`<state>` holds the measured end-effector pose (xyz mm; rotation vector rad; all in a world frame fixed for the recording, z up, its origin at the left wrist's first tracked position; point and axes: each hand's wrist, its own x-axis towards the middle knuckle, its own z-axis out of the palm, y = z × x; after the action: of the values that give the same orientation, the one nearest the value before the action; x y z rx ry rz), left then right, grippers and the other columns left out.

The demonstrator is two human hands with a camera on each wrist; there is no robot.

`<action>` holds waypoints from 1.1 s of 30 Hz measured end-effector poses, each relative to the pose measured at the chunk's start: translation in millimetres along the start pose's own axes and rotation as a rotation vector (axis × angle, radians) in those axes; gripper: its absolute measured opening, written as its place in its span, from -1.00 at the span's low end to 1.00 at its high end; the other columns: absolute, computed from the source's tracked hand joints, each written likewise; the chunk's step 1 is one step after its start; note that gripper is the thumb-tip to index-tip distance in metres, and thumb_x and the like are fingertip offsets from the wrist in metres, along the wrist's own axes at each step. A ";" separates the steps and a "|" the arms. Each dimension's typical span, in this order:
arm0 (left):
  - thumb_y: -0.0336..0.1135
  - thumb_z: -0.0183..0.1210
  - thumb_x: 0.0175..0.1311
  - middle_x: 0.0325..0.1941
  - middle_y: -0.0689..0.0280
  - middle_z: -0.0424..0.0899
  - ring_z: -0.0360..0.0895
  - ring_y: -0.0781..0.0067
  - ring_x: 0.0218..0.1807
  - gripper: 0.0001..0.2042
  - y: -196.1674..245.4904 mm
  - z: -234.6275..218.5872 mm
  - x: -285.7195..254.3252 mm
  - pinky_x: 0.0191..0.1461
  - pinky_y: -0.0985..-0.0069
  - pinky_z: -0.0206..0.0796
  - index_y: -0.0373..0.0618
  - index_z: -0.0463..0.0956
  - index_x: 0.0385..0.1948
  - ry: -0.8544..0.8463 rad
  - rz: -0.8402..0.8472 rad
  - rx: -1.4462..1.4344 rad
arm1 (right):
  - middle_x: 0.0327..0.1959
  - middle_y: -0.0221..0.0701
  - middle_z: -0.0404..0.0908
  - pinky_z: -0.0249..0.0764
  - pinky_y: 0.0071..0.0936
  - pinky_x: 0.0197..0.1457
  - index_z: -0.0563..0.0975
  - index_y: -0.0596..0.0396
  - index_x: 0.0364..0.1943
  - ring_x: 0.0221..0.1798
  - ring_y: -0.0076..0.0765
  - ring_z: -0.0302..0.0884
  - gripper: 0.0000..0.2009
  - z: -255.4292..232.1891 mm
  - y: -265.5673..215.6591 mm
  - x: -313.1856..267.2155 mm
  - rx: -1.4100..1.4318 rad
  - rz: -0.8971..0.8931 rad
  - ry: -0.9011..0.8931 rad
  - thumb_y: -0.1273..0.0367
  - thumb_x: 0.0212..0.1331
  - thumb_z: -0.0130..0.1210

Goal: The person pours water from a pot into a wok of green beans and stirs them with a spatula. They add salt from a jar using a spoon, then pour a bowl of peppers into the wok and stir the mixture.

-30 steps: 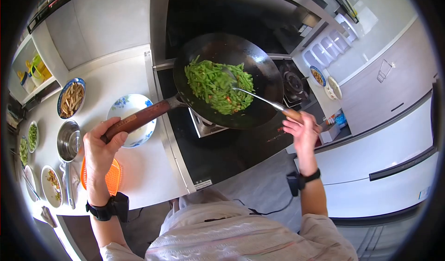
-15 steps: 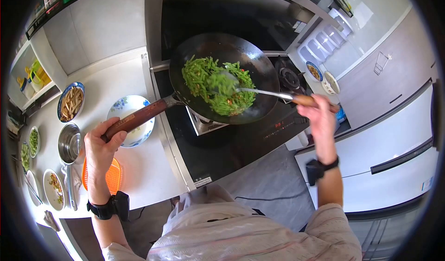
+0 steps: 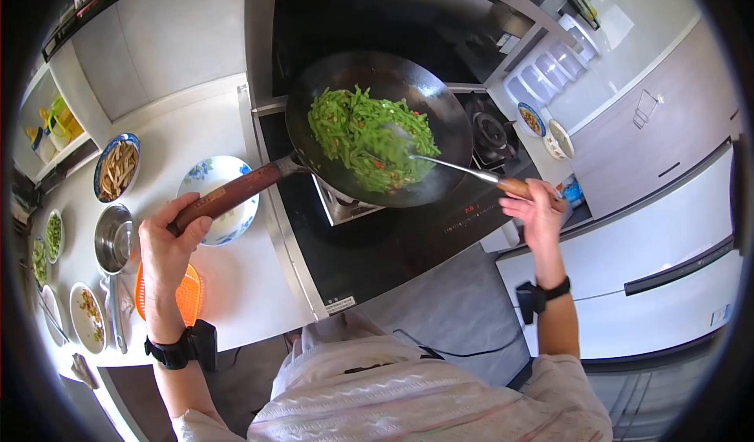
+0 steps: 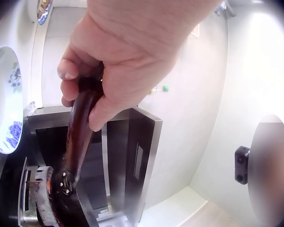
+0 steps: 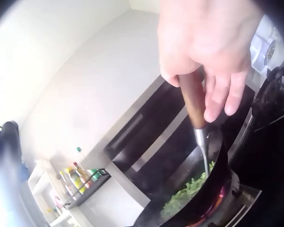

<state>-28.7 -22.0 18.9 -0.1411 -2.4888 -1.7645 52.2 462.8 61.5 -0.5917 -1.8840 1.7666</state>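
Left hand (image 3: 165,257): curled around the wok handle (image 3: 232,197).
Right hand (image 3: 542,218): grips the utensil (image 3: 463,169) by its wooden end.
Green pieces (image 3: 342,120): inside the wok (image 3: 451,124), above the stovetop (image 3: 353,261).
Wok: apparently mid-stir; next turn likely needs steady bracing.

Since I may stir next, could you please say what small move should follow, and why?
Probably turn the green pieces with the stirring tool: its head is among them, a glow shows beneath the wok, and the left hand grips its handle.
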 end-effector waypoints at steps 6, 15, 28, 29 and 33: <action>-0.33 0.30 -0.03 -0.48 0.35 0.58 0.33 0.73 -0.60 -0.60 -6.8 -2.5 1.3 -0.56 0.75 0.21 -0.29 0.48 -0.13 -0.021 -0.002 0.055 | -0.43 -0.15 0.55 0.55 -0.51 -0.50 0.43 0.23 -0.32 -0.50 -0.23 0.60 -0.77 20.9 -70.6 40.2 -0.115 -0.225 -0.148 0.32 0.06 0.06; -0.40 0.29 -0.05 -0.50 0.35 0.58 0.36 0.71 -0.59 -0.67 -3.2 0.0 -1.3 -0.52 0.72 0.24 -0.26 0.52 -0.18 0.020 0.015 -0.023 | -0.45 -0.19 0.56 0.55 -0.51 -0.52 0.43 0.18 -0.33 -0.52 -0.24 0.61 -0.79 49.3 -115.9 76.9 -0.279 -0.111 -0.283 0.33 0.02 0.06; -0.37 0.29 -0.06 -0.55 0.36 0.57 0.36 0.69 -0.62 -0.65 -2.7 -1.5 -0.9 -0.54 0.70 0.24 -0.27 0.52 -0.19 0.027 0.013 0.063 | -0.35 -0.29 0.56 0.51 -0.56 -0.30 0.48 0.16 -0.32 -0.35 -0.30 0.60 -0.88 86.5 -75.6 72.2 -0.086 -0.313 -0.656 0.44 0.07 0.08; -0.33 0.30 -0.04 -0.53 0.37 0.57 0.34 0.72 -0.62 -0.63 -4.1 -1.9 0.0 -0.56 0.74 0.22 -0.29 0.51 -0.17 0.013 0.019 0.074 | -0.36 -0.27 0.55 0.53 -0.52 -0.30 0.48 0.18 -0.32 -0.36 -0.26 0.60 -0.89 82.7 -84.7 63.2 -0.087 -0.370 -0.670 0.46 0.07 0.06; -0.36 0.30 -0.04 -0.53 0.37 0.57 0.34 0.72 -0.62 -0.64 -5.4 -2.1 -0.3 -0.56 0.74 0.22 -0.29 0.51 -0.17 0.009 0.007 0.076 | -0.42 -0.20 0.51 0.61 -0.36 -0.35 0.44 0.29 -0.36 -0.38 -0.12 0.59 -0.90 56.1 -132.5 16.9 -0.128 -0.565 -0.588 0.51 0.07 -0.03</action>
<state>-29.1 -25.7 14.5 -0.1367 -2.5419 -1.6609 6.5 419.9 192.1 0.4513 -2.2511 1.5303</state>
